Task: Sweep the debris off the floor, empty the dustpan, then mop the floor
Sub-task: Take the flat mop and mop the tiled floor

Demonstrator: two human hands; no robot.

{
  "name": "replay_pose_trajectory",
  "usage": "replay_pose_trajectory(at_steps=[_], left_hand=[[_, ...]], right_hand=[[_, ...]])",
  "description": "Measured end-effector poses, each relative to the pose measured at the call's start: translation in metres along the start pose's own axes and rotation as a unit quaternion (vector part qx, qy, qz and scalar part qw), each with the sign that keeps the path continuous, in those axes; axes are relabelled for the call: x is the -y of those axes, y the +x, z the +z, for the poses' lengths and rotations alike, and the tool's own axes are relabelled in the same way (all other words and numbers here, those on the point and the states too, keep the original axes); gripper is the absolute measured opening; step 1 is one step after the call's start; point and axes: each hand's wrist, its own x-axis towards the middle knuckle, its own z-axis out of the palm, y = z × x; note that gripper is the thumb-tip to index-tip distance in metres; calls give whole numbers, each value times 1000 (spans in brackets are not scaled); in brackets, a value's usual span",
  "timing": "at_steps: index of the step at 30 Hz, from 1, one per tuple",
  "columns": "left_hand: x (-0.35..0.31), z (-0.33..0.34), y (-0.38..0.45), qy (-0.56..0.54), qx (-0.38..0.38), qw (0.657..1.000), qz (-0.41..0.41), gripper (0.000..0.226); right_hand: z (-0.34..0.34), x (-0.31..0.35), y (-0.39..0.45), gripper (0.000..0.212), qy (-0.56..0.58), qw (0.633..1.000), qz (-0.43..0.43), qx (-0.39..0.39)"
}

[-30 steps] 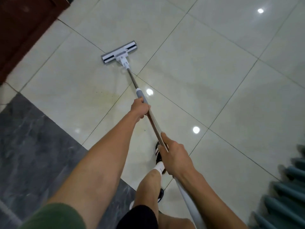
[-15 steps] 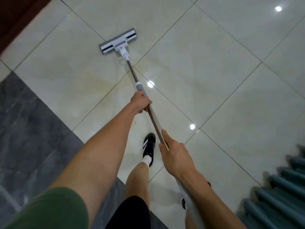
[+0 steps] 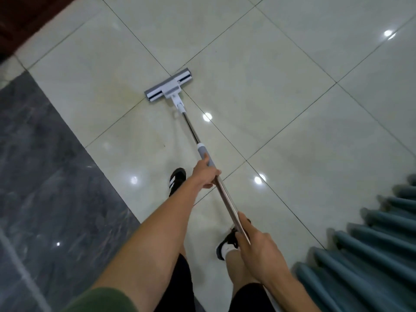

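A flat mop with a white and grey head (image 3: 168,86) lies flat on the cream floor tiles (image 3: 258,75), its metal pole (image 3: 191,129) running back toward me. My left hand (image 3: 206,174) grips the pole just below the grey sleeve (image 3: 205,154). My right hand (image 3: 254,246) holds the pole lower down, near my body. A faint yellowish stain (image 3: 126,91) marks the tile left of the mop head, and a small dark speck (image 3: 164,145) lies beside the pole.
Dark grey marble flooring (image 3: 45,176) borders the tiles on the left. Teal pleated curtain folds (image 3: 371,244) hang at the lower right. A dark red wooden edge (image 3: 33,16) fills the top left corner. My black shoes (image 3: 177,180) stand beneath the pole.
The mop head has been drawn back toward me and to the right across the tiles. My feet have stepped, and the view has shifted.
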Motion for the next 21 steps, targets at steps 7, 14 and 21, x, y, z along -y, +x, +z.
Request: replay_pose_trajectory(at_steps=[7,14,21], left_hand=[[15,27,-31,-106,-2,994,-5,89],[-2,32,-10,-114,-43,993,7,84],[-48,-13,28,-182,-71,980,27,79]], right_hand=[[-9,-21,-28,54,18,1000,-23,6],[-25,-17,-6,55,-12,999,-31,-7],[-54,39,50,54,-1,998,-57,1]])
